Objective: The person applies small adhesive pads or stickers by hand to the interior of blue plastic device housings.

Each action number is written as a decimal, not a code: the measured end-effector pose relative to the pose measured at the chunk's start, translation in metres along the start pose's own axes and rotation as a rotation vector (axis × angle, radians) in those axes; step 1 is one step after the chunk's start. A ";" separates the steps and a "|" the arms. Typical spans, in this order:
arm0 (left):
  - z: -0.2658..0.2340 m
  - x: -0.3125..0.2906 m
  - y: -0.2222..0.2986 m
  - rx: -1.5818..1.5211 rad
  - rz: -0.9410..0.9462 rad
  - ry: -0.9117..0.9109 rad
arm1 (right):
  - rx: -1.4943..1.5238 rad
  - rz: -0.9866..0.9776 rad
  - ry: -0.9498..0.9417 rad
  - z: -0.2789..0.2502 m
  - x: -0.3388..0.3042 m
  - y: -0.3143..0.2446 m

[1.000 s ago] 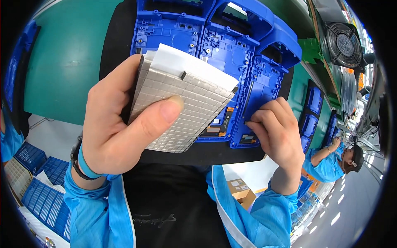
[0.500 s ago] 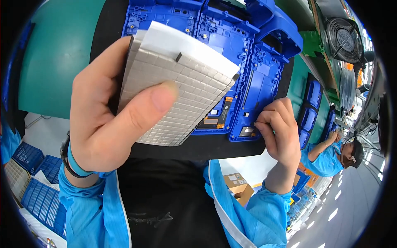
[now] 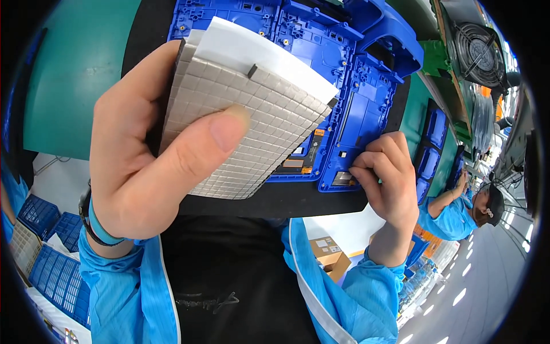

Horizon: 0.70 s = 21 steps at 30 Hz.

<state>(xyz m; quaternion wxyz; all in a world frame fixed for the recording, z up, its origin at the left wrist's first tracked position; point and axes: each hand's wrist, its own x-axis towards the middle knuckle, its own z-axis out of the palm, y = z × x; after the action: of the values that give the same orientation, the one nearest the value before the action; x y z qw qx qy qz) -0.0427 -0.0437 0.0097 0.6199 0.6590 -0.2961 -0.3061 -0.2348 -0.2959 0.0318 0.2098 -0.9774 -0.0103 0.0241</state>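
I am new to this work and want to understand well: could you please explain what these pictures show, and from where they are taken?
There is no machine here; a person works with two bare hands. All the pictures come from one wide fisheye camera on the person's head, looking down, so straight edges look bent.

The left hand holds a silvery gridded sheet, thumb on top, with a white sheet showing beyond its upper edge. Behind it, blue plastic housings lie side by side on a black mat. The right hand has its fingers curled at the near end of the rightmost housing; whether they hold something, I cannot tell.
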 end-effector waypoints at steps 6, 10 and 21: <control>0.006 -0.010 0.007 -0.031 -0.019 -0.006 | 0.012 0.015 0.054 0.003 -0.003 0.000; 0.008 -0.013 0.015 -0.073 -0.038 -0.157 | 0.019 0.039 0.165 -0.003 0.003 -0.015; 0.022 -0.020 0.008 0.129 0.111 -0.213 | 0.307 -0.138 0.372 0.012 0.055 -0.071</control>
<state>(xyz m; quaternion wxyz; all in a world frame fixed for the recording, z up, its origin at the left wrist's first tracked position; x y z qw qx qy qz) -0.0725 -0.0428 0.0170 0.5573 0.6438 -0.4153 -0.3201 -0.1815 -0.2245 0.0474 0.3550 -0.9188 -0.0343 -0.1693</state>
